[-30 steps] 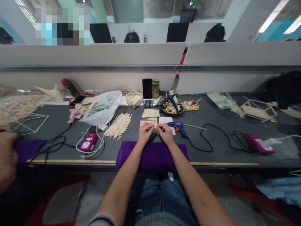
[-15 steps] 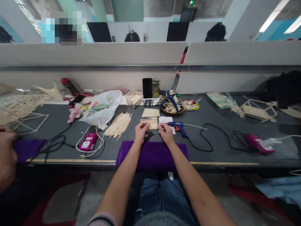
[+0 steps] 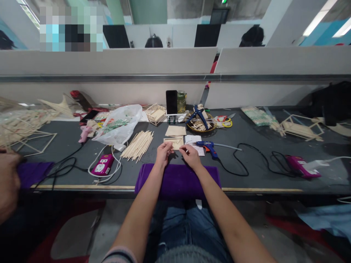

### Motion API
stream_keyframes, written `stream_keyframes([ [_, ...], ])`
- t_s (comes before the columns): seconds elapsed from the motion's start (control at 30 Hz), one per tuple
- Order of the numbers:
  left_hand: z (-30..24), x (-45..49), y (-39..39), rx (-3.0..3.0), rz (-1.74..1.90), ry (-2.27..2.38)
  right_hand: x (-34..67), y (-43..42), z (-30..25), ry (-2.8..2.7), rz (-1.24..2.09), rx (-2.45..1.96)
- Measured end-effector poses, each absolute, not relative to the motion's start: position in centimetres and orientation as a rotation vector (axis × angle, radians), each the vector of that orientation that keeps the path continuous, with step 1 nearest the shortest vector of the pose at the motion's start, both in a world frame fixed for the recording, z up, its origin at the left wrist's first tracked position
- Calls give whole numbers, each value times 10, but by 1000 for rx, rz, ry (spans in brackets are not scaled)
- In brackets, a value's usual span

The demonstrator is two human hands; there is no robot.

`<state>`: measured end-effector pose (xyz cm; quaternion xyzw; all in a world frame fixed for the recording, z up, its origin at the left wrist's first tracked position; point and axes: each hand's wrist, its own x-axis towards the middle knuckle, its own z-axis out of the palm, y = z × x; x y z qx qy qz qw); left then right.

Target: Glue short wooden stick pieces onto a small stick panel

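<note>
At the near edge of a small pale wooden tray-like frame (image 3: 178, 140) is my left hand (image 3: 163, 152), thumb and fingers pinched together. My right hand (image 3: 191, 156) is also closed in a pinch, at the frame's lower right corner. Whatever either pinch holds is too small to make out. Just behind the frame lies a flat wooden panel (image 3: 176, 130). A blue hot glue gun (image 3: 207, 145) rests on its side by my right hand, over white paper (image 3: 192, 138). Under my wrists is a rolled purple cloth (image 3: 178, 180).
A pile of wooden sticks (image 3: 138, 145) lies left of my hands. Farther back are a basket of stick pieces (image 3: 201, 126), yellow-handled scissors (image 3: 227, 123), a phone (image 3: 172, 102) and a jar (image 3: 181, 101). Magenta power boxes (image 3: 103, 165) with cables flank me. Another person's hand (image 3: 8, 182) is at far left.
My right hand has moved a little left, closer to my left hand and the frame. My left hand has shifted slightly left. The frame and glue gun stay in place.
</note>
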<state>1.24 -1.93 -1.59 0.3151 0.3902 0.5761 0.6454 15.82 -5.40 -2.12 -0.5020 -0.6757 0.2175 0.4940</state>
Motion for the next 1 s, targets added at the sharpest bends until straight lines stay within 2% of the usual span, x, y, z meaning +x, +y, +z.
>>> stream_keyframes([
  [0.33,-15,16,-22,795,1155,877,158,-53,-23,-1709,423,-1181],
  [0.73,-16,15,-23,838,1130,873,157,-54,-25,-1765,380,-1201],
  [1.0,-15,10,-19,754,1396,947,159,-55,-21,-1691,406,-1245],
])
